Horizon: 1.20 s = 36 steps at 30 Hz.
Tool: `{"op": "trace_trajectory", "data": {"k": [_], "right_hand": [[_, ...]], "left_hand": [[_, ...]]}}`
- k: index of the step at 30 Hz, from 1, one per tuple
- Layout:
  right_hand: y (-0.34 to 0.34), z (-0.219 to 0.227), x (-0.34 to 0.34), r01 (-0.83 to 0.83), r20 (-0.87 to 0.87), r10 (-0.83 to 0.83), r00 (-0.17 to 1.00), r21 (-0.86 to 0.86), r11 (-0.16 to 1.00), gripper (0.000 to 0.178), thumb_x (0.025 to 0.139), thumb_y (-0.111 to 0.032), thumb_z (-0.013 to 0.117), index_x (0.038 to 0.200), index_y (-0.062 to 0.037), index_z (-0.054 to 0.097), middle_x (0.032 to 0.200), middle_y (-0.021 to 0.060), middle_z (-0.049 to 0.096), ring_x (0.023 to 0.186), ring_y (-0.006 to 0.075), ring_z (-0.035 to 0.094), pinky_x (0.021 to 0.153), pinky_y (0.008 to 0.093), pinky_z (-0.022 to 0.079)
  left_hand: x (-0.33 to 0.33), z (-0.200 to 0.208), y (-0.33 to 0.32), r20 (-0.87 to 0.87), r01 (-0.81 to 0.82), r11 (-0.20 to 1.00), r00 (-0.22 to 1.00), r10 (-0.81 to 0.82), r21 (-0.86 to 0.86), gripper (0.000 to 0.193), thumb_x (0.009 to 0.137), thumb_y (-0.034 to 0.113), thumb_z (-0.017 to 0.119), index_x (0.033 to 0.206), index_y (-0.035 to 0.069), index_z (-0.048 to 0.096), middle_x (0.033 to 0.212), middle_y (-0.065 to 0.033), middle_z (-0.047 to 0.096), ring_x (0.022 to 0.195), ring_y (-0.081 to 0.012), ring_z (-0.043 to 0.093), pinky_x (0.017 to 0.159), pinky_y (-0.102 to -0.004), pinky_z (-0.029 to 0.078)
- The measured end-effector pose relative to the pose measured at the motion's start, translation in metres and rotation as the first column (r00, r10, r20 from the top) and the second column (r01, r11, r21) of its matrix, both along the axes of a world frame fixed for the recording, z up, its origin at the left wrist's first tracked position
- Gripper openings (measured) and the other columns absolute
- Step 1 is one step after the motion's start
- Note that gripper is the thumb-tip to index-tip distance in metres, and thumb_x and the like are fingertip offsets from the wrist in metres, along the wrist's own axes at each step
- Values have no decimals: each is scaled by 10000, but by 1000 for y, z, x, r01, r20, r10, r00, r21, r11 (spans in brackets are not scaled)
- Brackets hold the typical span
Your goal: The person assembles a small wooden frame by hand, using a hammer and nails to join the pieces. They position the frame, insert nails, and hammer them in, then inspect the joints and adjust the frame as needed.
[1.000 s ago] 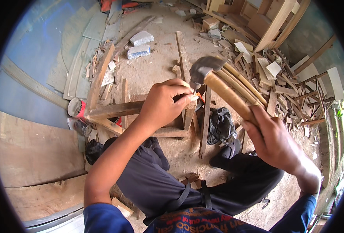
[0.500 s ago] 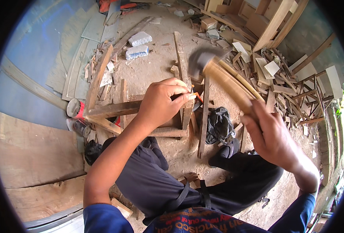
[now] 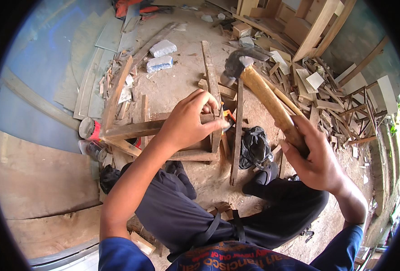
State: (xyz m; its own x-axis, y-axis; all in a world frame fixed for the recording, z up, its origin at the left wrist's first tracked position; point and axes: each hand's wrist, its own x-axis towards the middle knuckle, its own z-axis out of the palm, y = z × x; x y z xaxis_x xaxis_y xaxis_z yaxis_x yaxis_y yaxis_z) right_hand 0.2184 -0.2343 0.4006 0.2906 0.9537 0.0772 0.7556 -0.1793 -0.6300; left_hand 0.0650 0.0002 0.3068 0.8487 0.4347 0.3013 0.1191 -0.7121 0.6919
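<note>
A wooden frame [image 3: 136, 129] of joined, worn rails stands in front of my knees. Over its right-hand rail [image 3: 210, 67] is my left hand [image 3: 188, 118], thumb and fingers apart with nothing between them. Beside the fingertips a thin nail [image 3: 221, 105] appears to stand up from the rail; how deep it sits is hidden. My right hand [image 3: 310, 156] wraps round the lower handle of a claw hammer [image 3: 268, 95]. The dark hammer head is raised beyond the nail, up and to its right, slightly blurred.
A loose upright stick [image 3: 237, 135] and a black plastic bag [image 3: 255, 147] are right of the frame. Wood scraps [image 3: 331, 106] pile up at the right. Two pale blocks [image 3: 160, 63] lie on the floor ahead, and a red-and-white can [image 3: 89, 128] stands by the left corner.
My left fingers have parted from their pinch at the nail. The hammer, blurred by motion before, has moved slightly and now shows more clearly, still raised in my right hand.
</note>
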Motion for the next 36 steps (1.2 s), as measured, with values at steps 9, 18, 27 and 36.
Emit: {"op": "trace_trajectory", "data": {"k": [9, 18, 27, 36], "right_hand": [[-3, 17, 3, -131, -71, 124, 990, -121, 984, 255, 980, -125, 533, 1182, 0, 439, 638, 176, 552, 556, 346, 591, 518, 398, 414], [9, 46, 4, -181, -89, 165, 982, -228, 957, 291, 980, -107, 539, 1217, 55, 490, 656, 37, 514, 547, 106, 471, 477, 296, 370], [6, 11, 12, -183, -175, 138, 975, -277, 943, 147, 1004, -137, 492, 1022, 6, 460, 641, 169, 551, 487, 307, 523, 468, 372, 405], [6, 9, 9, -79, -144, 57, 988, -154, 985, 159, 1000, -127, 503, 1055, 22, 492, 646, 96, 563, 546, 198, 577, 503, 351, 430]], "left_hand": [[-8, 6, 8, -586, -7, 952, 787, 194, 305, 674, 723, 631, 697, 959, 0, 684, 929, -237, 687, 866, -412, 675, 778, -470, 549], [-7, 3, 12, -615, 27, 957, 772, 163, 288, 696, 726, 663, 681, 909, -8, 699, 871, -231, 692, 836, -405, 684, 759, -471, 554], [-4, 5, 13, -595, 43, 955, 790, 149, 295, 684, 726, 656, 693, 857, -15, 703, 801, -217, 694, 796, -382, 692, 746, -456, 559], [-6, 3, 13, -577, 49, 952, 804, 142, 303, 691, 729, 667, 681, 845, -15, 704, 784, -216, 691, 780, -377, 694, 732, -455, 559]]}}
